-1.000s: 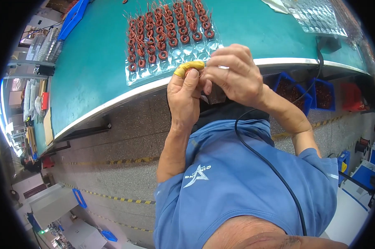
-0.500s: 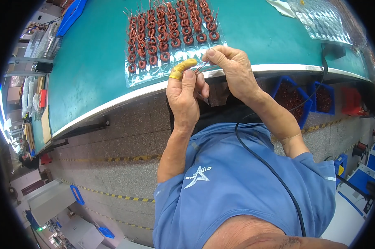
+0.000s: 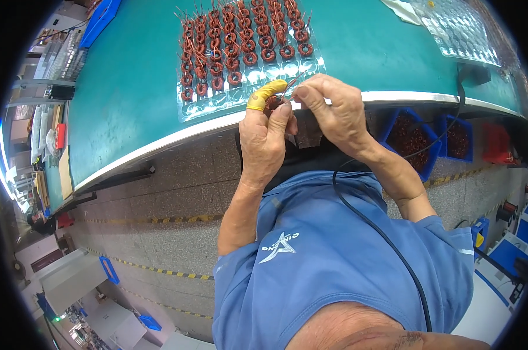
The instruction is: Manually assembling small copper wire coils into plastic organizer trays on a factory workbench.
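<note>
My left hand (image 3: pixel 266 135), with a yellow finger cot (image 3: pixel 265 95) on its index finger, pinches a copper-wound toroid coil (image 3: pixel 273 104) just over the table's front edge. Loose wire leads rise from that coil toward the right. Thumb and fingertips of my right hand (image 3: pixel 338 111) are closed on one of the leads. Just beyond both hands lies a clear plastic blister tray (image 3: pixel 205 106) on the green table (image 3: pixel 124 93). Rows of similar red-brown coils (image 3: pixel 234 78) fill much of it, their leads sticking up; several pockets along its near right side hold no coil.
Blue bins of coils (image 3: pixel 433 153) stand below the table edge at the right. Another clear blister tray (image 3: pixel 456 29) lies at the table's far right. A black cable (image 3: pixel 386 224) runs down across my blue shirt. At the far left edge sits a blue tray (image 3: pixel 98 23).
The coil in my left hand has turned and now shows between the fingers, its leads pointing up. My right hand has shifted slightly right and down, still pinching a lead.
</note>
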A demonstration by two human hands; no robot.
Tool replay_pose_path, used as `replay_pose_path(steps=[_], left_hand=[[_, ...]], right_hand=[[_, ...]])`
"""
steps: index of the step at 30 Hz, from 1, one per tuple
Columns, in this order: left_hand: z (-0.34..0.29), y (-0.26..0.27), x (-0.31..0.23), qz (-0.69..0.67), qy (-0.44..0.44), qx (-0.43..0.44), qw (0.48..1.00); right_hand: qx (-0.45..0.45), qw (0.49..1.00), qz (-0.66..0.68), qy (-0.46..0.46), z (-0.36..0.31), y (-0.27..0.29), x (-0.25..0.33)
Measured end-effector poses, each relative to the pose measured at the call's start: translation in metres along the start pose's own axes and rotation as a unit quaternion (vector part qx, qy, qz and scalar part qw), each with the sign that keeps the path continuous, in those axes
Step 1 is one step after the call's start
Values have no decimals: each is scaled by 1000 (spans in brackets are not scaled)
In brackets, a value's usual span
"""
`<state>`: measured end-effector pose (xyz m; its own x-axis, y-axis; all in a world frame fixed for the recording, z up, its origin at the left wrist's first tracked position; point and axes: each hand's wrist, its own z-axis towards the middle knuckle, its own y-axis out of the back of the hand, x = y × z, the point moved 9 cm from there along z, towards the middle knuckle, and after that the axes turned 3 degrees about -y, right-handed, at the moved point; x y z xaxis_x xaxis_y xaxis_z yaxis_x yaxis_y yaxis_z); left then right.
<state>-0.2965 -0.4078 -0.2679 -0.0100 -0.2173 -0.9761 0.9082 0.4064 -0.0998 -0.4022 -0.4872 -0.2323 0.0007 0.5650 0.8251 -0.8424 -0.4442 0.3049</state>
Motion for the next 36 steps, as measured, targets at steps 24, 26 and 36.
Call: replay_pose_path(steps=[24,26,36], left_hand=[[-6,-10,24,-1,47,119,992],[-7,-8,18,-2,22,108,994],[1,-5,-16,247,-116,60,960]], right_hand=[[126,950,162,-236,-8,-8,-51],[139,948,175,-226,-8,-11,-48],[124,917,238,-294,-30,-17,-42]])
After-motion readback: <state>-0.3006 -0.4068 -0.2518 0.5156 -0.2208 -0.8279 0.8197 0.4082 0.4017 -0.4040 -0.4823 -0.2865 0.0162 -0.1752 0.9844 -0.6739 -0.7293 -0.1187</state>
